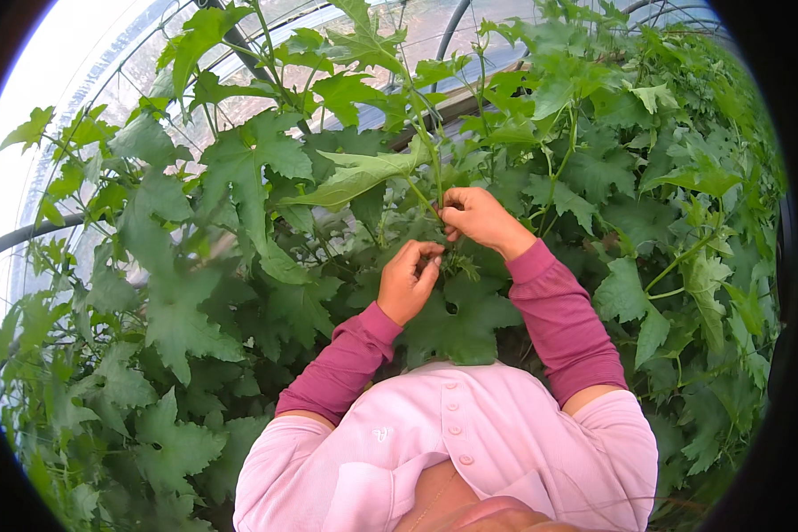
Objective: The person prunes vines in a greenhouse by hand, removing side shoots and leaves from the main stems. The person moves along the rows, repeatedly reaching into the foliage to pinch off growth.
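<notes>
My right hand (pixel 482 218) pinches the green stem of a climbing vine (pixel 437 163) between thumb and fingers. The stem rises away from me, and a broad lobed leaf (pixel 362 176) spreads to the left of it. Just below and to the left, my left hand (pixel 407 280) has its fingers curled and its thumb close to the index finger. Whether anything thin lies between those fingertips is too small to tell. Beside them hangs a small feathery shoot (pixel 464 265). Under both hands sits a large dark green leaf (pixel 462 319).
Dense vine foliage (pixel 638 166) stands on the right, with more leaves (pixel 179 319) on the left. A dark curved pipe (pixel 30 238) enters at the left edge. Behind the plants are clear plastic sheeting (pixel 100 100) and another hoop pipe (pixel 451 36).
</notes>
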### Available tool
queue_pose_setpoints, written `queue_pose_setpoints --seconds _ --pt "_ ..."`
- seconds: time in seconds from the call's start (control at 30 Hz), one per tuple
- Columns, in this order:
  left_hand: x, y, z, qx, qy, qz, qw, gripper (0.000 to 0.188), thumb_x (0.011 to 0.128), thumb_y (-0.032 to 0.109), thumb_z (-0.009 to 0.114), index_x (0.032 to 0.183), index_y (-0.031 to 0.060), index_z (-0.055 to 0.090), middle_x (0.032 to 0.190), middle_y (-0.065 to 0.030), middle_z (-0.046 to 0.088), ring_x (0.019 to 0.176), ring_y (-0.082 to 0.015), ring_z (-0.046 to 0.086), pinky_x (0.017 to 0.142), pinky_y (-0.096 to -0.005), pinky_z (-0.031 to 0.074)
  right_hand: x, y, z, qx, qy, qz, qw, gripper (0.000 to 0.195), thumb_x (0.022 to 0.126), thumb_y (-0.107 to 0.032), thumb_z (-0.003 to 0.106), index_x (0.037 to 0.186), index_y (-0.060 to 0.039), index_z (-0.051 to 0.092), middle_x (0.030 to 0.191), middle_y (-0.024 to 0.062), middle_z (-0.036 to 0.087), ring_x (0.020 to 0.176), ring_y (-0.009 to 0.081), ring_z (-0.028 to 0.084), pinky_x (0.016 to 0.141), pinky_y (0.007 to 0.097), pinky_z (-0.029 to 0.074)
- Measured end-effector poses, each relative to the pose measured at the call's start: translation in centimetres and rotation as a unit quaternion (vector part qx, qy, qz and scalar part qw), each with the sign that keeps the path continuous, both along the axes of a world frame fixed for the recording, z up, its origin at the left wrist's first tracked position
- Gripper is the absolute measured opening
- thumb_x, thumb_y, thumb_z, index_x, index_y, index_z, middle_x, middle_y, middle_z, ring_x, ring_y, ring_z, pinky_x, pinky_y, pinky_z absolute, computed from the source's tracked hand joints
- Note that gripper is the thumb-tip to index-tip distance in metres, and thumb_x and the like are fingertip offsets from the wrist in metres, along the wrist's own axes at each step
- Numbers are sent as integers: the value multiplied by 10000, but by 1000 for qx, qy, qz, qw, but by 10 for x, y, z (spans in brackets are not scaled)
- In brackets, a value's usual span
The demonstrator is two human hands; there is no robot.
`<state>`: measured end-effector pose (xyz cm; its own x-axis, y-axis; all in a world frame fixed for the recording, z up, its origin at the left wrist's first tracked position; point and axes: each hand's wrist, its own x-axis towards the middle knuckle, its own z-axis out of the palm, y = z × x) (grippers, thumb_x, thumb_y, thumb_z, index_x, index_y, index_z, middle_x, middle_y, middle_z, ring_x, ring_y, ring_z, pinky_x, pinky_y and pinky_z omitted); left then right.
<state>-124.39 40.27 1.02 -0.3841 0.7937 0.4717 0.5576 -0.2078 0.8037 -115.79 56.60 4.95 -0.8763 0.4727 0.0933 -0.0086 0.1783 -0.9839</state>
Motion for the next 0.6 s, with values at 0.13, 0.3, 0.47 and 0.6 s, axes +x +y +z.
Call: queue_pose_setpoints --seconds 0.13,0.3,0.47,0.6 --pt "-8 26 -5 6 -380 -55 923 253 942 190 497 1137 29 495 899 -57 614 688 -130 585 544 -239 459 1 -2 -9 4 54 -14 998 172 787 -41 534 894 82 587 685 78 595 544 119 571 505 259 480" --pt "-22 40 4 -26 -403 -78 911 312 971 312 426 1091 49 544 896 -74 623 671 -130 583 570 -245 453 16 -4 -4 -49 113 -92 988 243 791 -21 523 1019 44 576 816 47 608 620 90 563 536 234 485" --pt "-26 42 -11 0 -470 -137 872 269 963 230 466 1096 16 563 957 -107 632 731 -131 593 604 -252 488 62 18 -29 -93 -142 -36 985 209 918 -189 476 955 -7 572 711 44 596 490 95 518 443 227 433" --pt "-16 50 -28 41 -564 -182 804 232 950 173 491 1083 -4 564 975 -114 625 749 -122 603 653 -243 535 60 -11 -65 -260 -143 38 954 372 953 -379 422 1018 -35 548 764 104 644 513 141 564 450 249 453"
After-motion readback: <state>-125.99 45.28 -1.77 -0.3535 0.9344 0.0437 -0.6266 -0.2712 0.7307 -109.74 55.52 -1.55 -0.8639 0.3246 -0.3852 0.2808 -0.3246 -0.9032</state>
